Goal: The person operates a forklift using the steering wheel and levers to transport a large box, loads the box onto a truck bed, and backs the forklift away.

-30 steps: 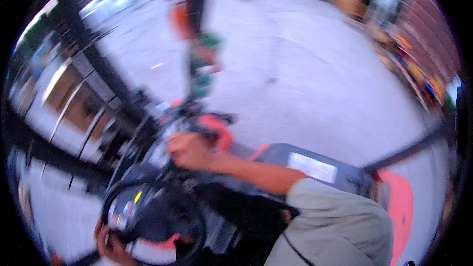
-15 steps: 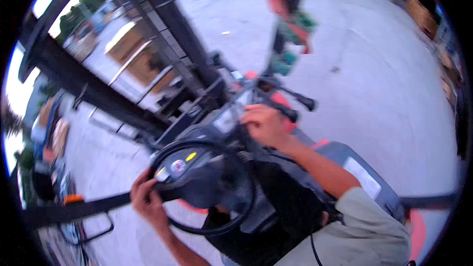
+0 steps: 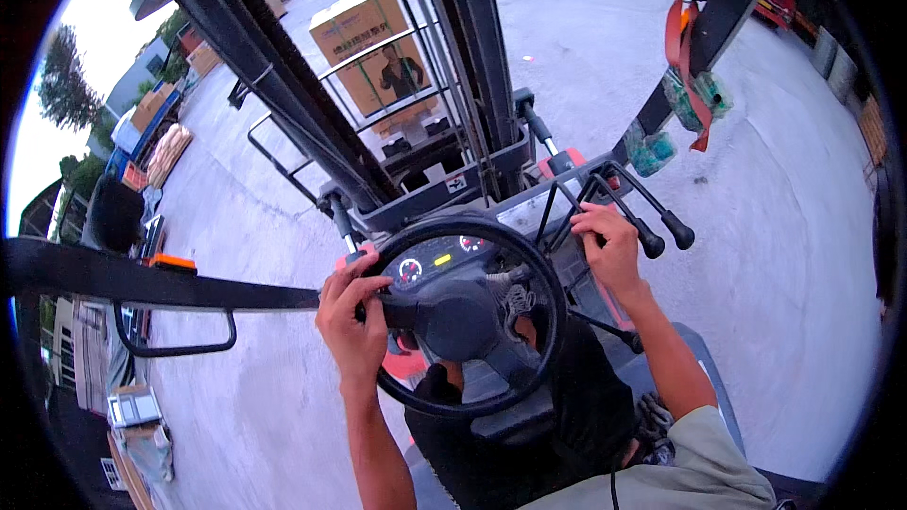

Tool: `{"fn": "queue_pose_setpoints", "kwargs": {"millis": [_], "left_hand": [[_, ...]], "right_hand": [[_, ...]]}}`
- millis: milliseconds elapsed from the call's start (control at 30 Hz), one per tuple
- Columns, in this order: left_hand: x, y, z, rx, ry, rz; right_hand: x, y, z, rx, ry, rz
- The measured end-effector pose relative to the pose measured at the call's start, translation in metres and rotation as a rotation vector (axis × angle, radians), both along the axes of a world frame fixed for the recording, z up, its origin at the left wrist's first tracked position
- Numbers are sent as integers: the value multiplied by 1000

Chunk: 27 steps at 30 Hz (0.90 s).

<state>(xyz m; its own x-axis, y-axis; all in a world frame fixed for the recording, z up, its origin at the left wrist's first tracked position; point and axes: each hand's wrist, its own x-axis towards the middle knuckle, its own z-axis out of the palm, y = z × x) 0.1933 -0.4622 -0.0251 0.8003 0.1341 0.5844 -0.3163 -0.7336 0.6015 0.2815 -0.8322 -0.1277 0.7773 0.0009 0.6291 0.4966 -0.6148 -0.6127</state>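
My left hand (image 3: 354, 316) is closed at the left side of the black steering wheel (image 3: 559, 321), its fingers curled at the rim. My right hand (image 3: 609, 246) has its fingers bent round the top of a control lever (image 3: 548, 212) to the right of the wheel; the lever's knob is hidden in the hand. Two more levers with black knobs (image 3: 678, 229) stand just beyond it. Behind the wheel lies a dashboard (image 3: 439, 263) with round gauges. Ahead, past the dark forklift mast (image 3: 274, 85), a large cardboard box (image 3: 364, 38) shows upright behind a metal guard frame.
A black cab post (image 3: 737, 9) at the right carries a red-orange strap (image 3: 682, 47) and green taped bundles. Another dark post (image 3: 236, 295) runs out left beside a grab handle (image 3: 179, 351). Stacked goods (image 3: 170, 151) line the left; pale concrete ground (image 3: 775, 302) spreads right.
The view has turned and steadied, so the wheel, mast and box now appear farther right and upright. Both hands stay at the wheel and the levers.
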Motion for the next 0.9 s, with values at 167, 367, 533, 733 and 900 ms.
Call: {"fn": "queue_pose_setpoints", "kwargs": {"millis": [167,367,533,733,900], "left_hand": [[-8,27,-6,-15,26,46],[35,-8,-21,24,-205,-130],[34,-16,-11,-46,-215,-120],[24,-11,-16,0,-147,-122],[-1,-13,-18,21,-64,-41]], "right_hand": [[25,22,-36,-25,-16,52],[44,-91,-66,-20,115,126],[24,-72,-42,41,216,3],[20,-48,-51,38,75,101],[8,-11,-29,44,0,33]]}}
